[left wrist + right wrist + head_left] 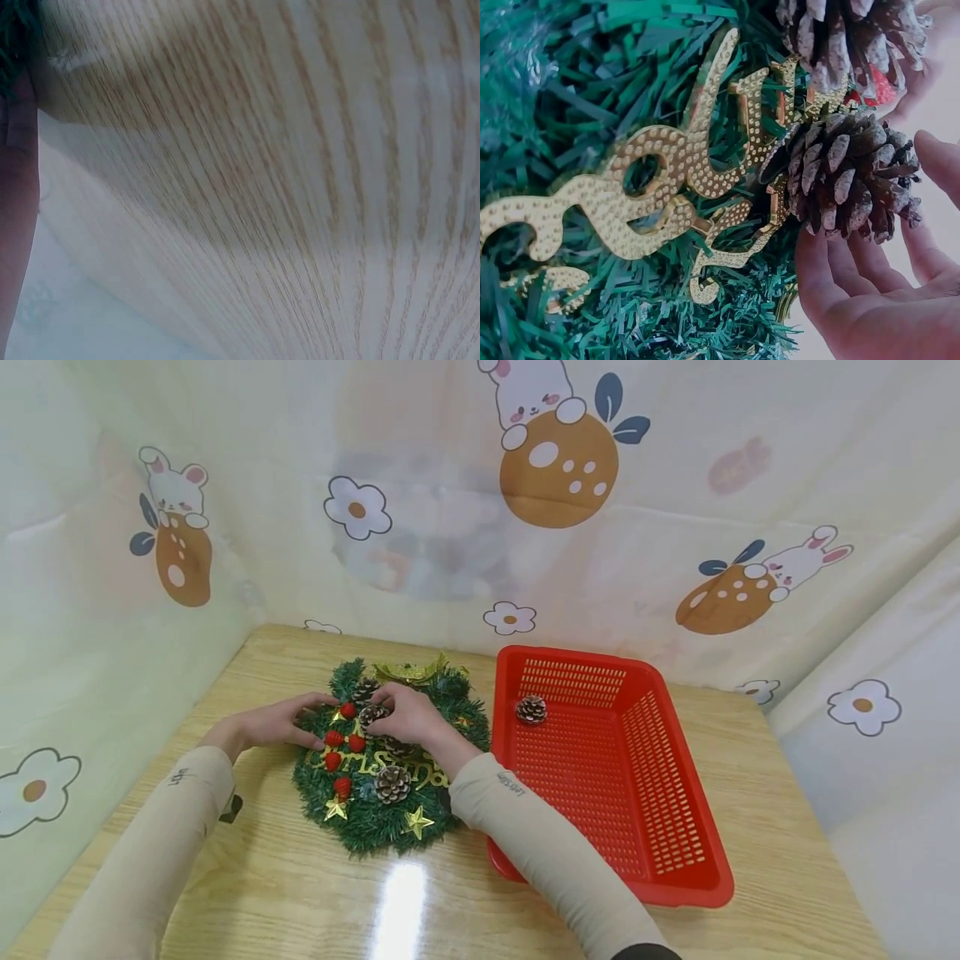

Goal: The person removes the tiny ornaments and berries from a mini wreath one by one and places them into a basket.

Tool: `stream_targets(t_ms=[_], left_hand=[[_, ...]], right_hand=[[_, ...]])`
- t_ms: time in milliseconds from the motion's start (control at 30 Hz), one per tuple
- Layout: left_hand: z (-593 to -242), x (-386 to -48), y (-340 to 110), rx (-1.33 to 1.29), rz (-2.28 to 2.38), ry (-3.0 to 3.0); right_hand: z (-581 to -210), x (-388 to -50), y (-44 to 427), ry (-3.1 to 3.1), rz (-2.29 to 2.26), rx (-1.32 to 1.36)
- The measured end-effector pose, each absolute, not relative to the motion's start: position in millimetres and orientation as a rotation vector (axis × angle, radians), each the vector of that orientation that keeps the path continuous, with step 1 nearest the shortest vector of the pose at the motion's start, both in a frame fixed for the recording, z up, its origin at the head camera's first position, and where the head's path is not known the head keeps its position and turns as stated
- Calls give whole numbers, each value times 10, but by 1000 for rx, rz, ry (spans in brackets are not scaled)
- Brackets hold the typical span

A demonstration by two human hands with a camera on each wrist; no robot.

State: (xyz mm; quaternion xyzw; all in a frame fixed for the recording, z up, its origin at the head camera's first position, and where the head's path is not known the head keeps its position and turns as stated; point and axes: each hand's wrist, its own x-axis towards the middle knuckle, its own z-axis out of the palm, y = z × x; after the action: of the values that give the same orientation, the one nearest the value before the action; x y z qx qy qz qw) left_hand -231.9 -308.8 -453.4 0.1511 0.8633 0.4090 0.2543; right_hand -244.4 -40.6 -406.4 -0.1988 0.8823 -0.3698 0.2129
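A green tinsel wreath (360,839) lies on the table, trimmed with gold lettering (645,195), red berries (333,738), gold stars (417,821) and several pine cones. My right hand (412,718) reaches over its upper middle. Thumb and fingers are bent around one white-tipped pine cone (847,176), which sits against the lettering in the right wrist view. Another pine cone (392,784) rests lower on the wreath. At the wreath's left edge, my left hand (273,722) touches the greenery with spread, fairly straight fingers. The left wrist view catches only a sliver of that hand.
To the right of the wreath stands a red plastic basket (592,652), with a single pine cone (532,710) at its far left inside. The wooden table (270,877) meets a patterned curtain (435,568) at the back and sides. A gold bow (408,672) tops the wreath.
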Motion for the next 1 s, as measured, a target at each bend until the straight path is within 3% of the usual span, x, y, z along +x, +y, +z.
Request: stream_targets(t_ms=[633, 1000], left_hand=[[-4553, -2332, -3094, 400, 1118, 2327], [-4552, -2323, -3091, 419, 1124, 2336]], right_hand=[[-4083, -2420, -449, 2520, -956, -591], [-4076, -2433, -445, 2494, -1100, -474]])
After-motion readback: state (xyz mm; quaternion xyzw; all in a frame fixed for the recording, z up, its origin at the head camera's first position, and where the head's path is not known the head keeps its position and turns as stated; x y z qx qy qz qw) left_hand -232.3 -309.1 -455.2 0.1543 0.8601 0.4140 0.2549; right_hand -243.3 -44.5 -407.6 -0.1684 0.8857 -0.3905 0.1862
